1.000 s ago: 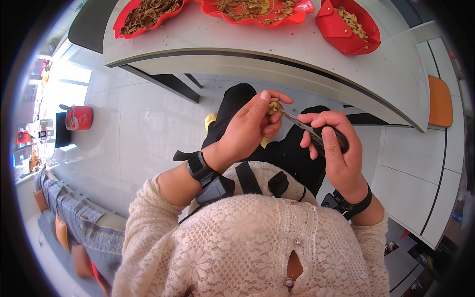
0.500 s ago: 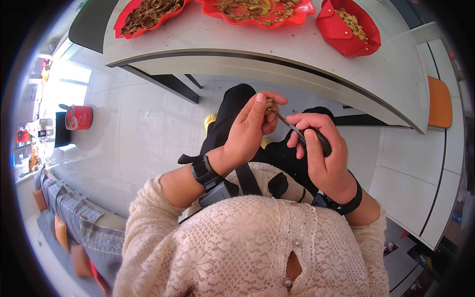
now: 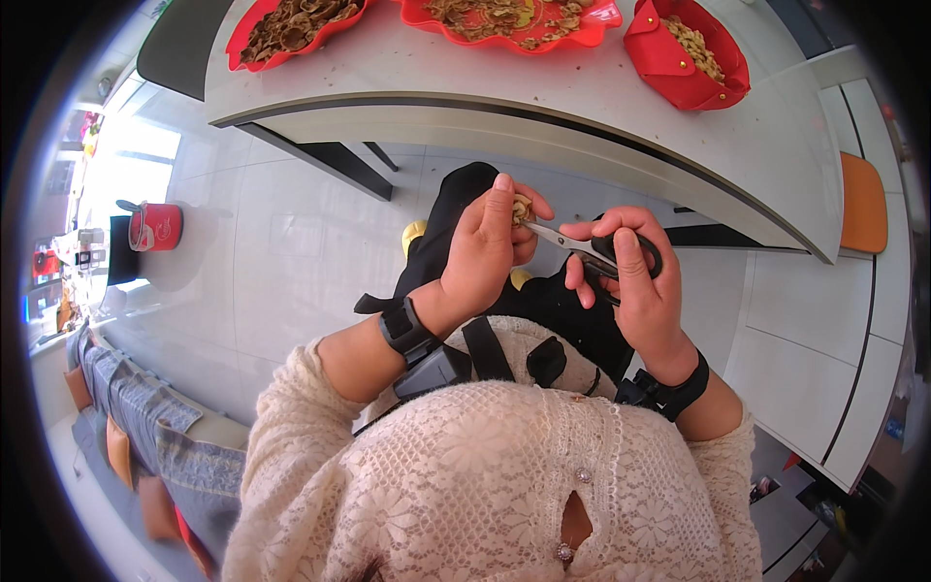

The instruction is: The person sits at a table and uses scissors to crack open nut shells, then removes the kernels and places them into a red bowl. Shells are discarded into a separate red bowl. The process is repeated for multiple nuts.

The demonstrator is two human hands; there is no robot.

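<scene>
Head view. The left hand (image 3: 482, 254) is raised in front of the body, its fingers (image 3: 500, 199) closed around a small brown walnut (image 3: 523, 209), which sits pinched at the fingertips with only part of its shell showing. The right hand (image 3: 635, 281) grips a pair of black-handled scissors (image 3: 592, 250); its fingers (image 3: 628, 254) are curled through and over the handle loops. The metal blades run from the right fingers toward the left fingertips and meet the walnut there; whether the blades are parted cannot be told. Both wrists carry black bands. Beyond the fingers, well apart from both hands, lies a pale counter (image 3: 436, 82) with a curved edge. On it stand a red tray (image 3: 254, 34) of brown shell pieces beyond the left fingers, a red tray (image 3: 592, 19) of mixed pieces ahead, and a red box (image 3: 664, 58) of pale kernels beyond the right fingers.
</scene>
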